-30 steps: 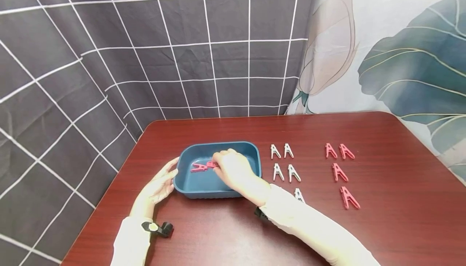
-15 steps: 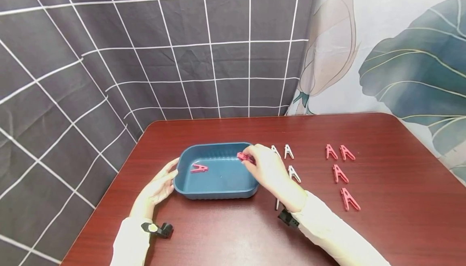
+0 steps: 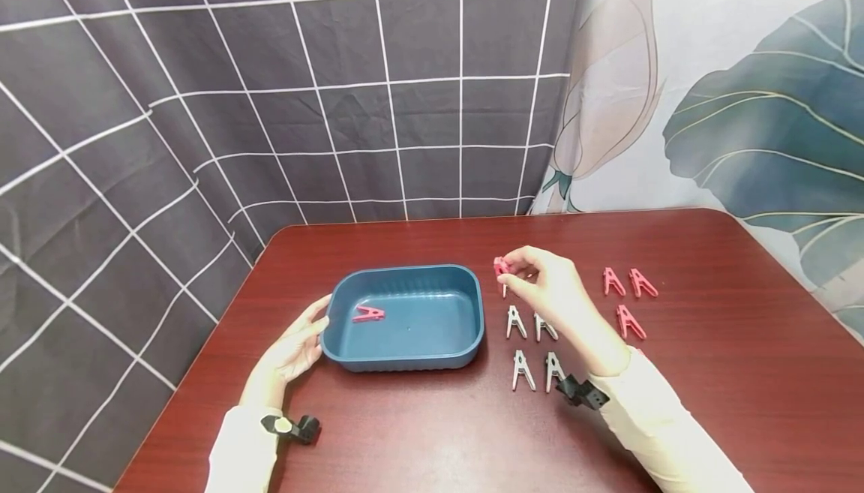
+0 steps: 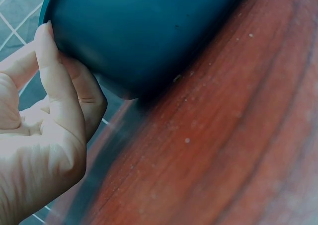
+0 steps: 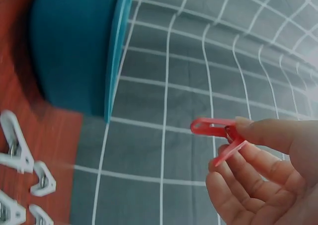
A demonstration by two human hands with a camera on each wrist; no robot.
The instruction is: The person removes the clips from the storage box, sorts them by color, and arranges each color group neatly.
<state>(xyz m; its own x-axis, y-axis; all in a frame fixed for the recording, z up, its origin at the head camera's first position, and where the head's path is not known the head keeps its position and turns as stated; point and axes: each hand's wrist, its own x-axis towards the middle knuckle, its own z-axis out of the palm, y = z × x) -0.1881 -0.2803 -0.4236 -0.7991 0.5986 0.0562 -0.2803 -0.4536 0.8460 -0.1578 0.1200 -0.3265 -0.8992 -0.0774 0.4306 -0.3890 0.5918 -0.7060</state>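
My right hand [image 3: 550,279] pinches a red clothespin [image 5: 216,128] between thumb and fingers, raised above the table to the right of the blue bin [image 3: 408,362]. In the right wrist view the clothespin's end points toward the bin. My left hand [image 3: 300,343] holds the bin's left end; in the left wrist view its fingertips [image 4: 45,34] are at the rim. A single red clothespin [image 3: 368,314] lies inside the bin, toward its left. Several white clothespins [image 3: 515,322] stand in rows right of the bin, some partly hidden by my right hand and wrist.
Farther right on the dark red table [image 3: 432,433] is a group of red clothespins [image 3: 630,322], one nearly covered by my right sleeve. A grey gridded cloth [image 3: 425,118] hangs behind and to the left. A leaf-patterned cloth [image 3: 621,88] hangs at the right.
My right hand has taken one red clothespin out of the bin and moved it right, past the rim to above the back white clothespins. The left hand and bin have stayed put.
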